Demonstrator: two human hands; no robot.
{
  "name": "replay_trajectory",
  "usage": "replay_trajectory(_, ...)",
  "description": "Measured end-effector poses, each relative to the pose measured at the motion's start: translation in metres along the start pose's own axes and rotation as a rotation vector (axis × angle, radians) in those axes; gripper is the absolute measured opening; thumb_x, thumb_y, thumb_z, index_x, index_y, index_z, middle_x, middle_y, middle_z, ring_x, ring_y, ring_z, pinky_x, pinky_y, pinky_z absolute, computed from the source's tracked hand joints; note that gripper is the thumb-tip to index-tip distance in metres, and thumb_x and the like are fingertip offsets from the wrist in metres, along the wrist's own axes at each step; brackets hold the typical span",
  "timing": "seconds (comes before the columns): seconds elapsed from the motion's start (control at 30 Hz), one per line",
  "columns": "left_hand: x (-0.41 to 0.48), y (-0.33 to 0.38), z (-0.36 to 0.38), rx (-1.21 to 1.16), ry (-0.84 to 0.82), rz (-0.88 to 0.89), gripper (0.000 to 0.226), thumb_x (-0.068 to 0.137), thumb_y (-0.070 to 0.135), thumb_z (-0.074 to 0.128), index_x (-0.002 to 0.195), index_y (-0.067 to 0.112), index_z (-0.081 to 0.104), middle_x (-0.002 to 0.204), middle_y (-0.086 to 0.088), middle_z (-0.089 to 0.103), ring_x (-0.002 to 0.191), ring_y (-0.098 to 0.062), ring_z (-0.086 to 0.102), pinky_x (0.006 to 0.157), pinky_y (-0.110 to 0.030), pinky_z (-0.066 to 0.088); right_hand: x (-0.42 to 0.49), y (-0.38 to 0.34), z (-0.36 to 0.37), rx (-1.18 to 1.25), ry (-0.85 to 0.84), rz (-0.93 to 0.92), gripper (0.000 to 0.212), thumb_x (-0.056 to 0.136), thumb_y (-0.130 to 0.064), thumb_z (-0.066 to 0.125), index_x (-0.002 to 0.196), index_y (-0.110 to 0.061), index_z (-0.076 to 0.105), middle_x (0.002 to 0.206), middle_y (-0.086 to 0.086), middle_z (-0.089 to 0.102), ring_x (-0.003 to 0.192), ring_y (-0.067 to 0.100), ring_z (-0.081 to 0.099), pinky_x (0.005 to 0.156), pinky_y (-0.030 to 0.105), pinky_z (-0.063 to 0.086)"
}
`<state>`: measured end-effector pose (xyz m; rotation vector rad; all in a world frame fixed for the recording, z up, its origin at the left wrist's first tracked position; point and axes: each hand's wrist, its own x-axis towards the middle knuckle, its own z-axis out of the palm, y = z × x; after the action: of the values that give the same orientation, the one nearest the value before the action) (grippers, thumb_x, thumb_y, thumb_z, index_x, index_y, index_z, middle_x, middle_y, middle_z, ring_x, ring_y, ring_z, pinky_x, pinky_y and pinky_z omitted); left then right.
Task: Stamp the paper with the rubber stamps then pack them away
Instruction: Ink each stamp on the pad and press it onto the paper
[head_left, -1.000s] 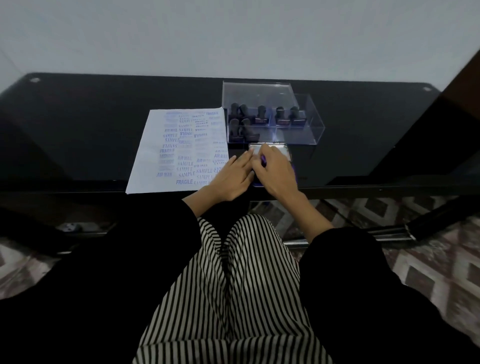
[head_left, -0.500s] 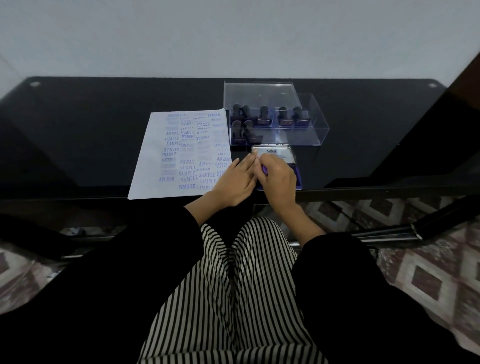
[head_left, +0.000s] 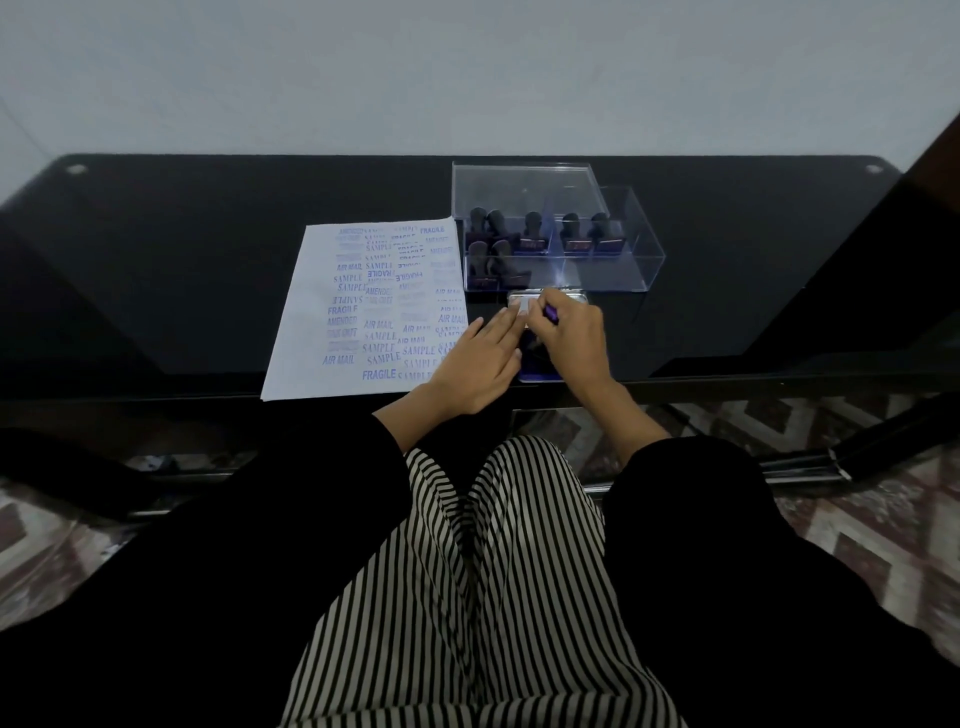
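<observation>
Left hand (head_left: 475, 364) lies flat, fingers straight, touching the ink pad (head_left: 574, 298) just in front of the clear box (head_left: 641, 249); right hand (head_left: 574, 338) curls, pinching its lid. Stamps (head_left: 532, 234) stand handle-up inside the box. Paper (head_left: 311, 322) lies left of it, long axis running away from the person.

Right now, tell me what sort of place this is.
Probably a home or small-office desk: a black glass table against a plain wall, patterned floor tiles below, and on it a stamped paper, a clear box of rubber stamps and an ink pad.
</observation>
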<state>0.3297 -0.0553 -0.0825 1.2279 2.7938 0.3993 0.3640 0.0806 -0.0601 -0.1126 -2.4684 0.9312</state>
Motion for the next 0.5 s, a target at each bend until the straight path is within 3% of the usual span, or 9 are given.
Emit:
replay_trajectory(0.13, -0.001, 0.000, -0.001, -0.010, 0.009, 0.009, 0.054, 0.102, 0.023, 0.022, 0.151, 0.010, 0.003, 0.160, -0.007, 0.003, 0.148, -0.016, 0.003, 0.120, -0.034, 0.003, -0.008, -0.004, 0.003, -0.016, 0.026, -0.019, 0.030, 0.093, -0.016, 0.054, 0.066, -0.013, 0.041, 0.055, 0.000, 0.043, 0.053, 0.014, 0.038, 0.051, 0.020, 0.024)
replay_trajectory(0.23, -0.001, -0.001, 0.000, -0.024, 0.015, 0.017, 0.053, 0.102, 0.023, 0.023, 0.151, 0.010, 0.007, 0.160, -0.006, 0.004, 0.148, -0.016, 0.004, 0.121, -0.034, 0.005, -0.014, -0.006, 0.005, -0.031, 0.045, -0.045, 0.033, 0.092, -0.015, 0.055, 0.064, -0.013, 0.038, 0.052, -0.008, 0.031, 0.052, 0.013, 0.034, 0.050, 0.021, 0.021)
replay_trajectory(0.5, -0.002, 0.001, -0.002, -0.031, 0.009, 0.009, 0.053, 0.102, 0.023, 0.023, 0.151, 0.010, 0.006, 0.160, -0.007, 0.005, 0.148, -0.016, 0.004, 0.121, -0.034, 0.004, -0.009, -0.005, 0.005, -0.040, 0.045, -0.027, 0.032, 0.092, -0.016, 0.055, 0.065, -0.013, 0.040, 0.056, 0.001, 0.040, 0.053, 0.014, 0.035, 0.050, 0.022, 0.021)
